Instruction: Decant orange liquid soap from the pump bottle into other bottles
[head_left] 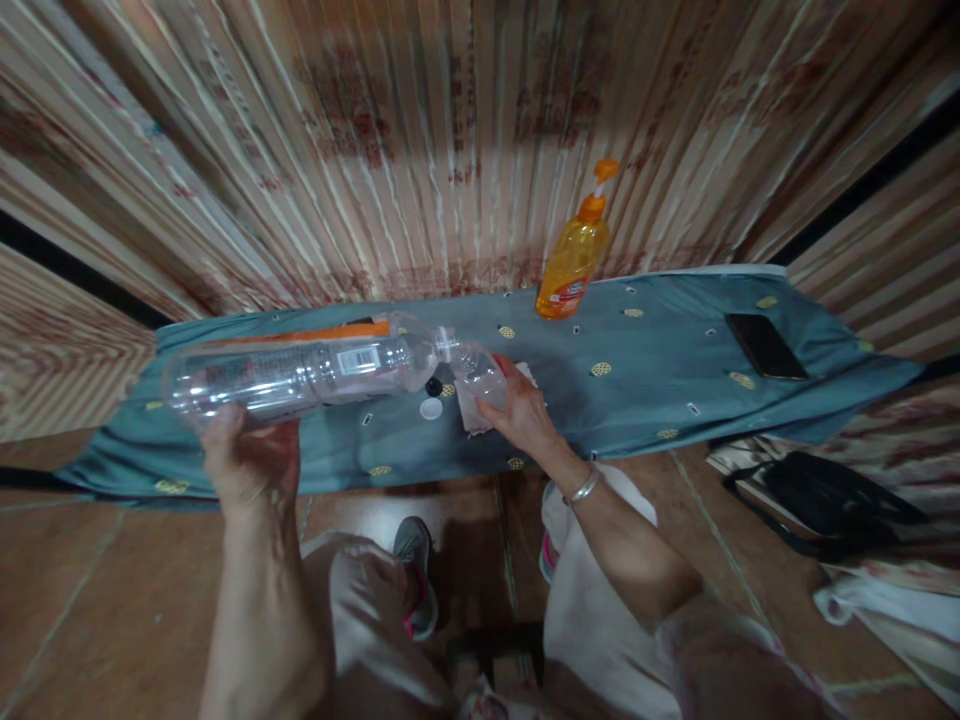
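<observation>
My left hand (251,450) is closed around the base end of a large clear plastic bottle (315,375), held on its side above the cloth with its neck pointing right. In my right hand (521,405) is a smaller clear plastic piece, which looks like a small bottle (476,370). Its narrow end meets the large bottle's neck; whether one sits inside the other I cannot tell. Below the necks lie a white round cap (431,408) and a small black round object (433,386). A pale, patterned cloth or tissue (472,415) lies partly under my right hand.
A teal cloth (570,420) with yellow pineapple prints covers the narrow table. Toward the back stands an orange pump bottle (574,260); a black phone (765,346) lies at right. Striped curtain (420,150) hangs behind. A black bag (832,495) sits low on the right.
</observation>
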